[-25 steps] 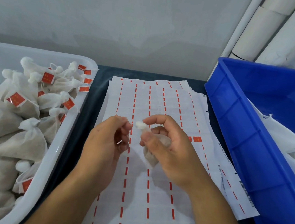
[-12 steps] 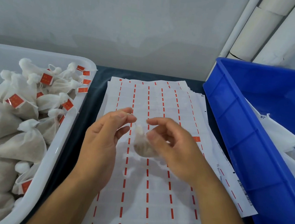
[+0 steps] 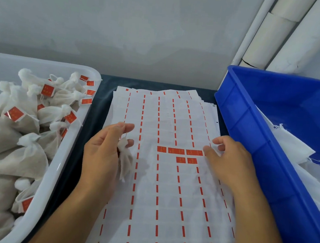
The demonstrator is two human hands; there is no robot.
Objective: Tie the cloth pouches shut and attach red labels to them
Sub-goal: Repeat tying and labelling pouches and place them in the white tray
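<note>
My left hand pinches the drawstring of a small white cloth pouch, which hangs under the fingers above the label sheets. Its neck is gathered shut. My right hand lies on the sheets further right, with thumb and forefinger at the right end of a row of red labels. Two more red labels sit just below that row. Whether a label is lifted I cannot tell.
A white tray at the left holds several tied pouches with red labels. A blue bin at the right holds white cloth. The sheets lie on a dark table against a grey wall; white pipes stand at the back right.
My right hand has let go of the pouch and moved right onto the red labels. The left hand now holds the pouch alone, hanging by its string.
</note>
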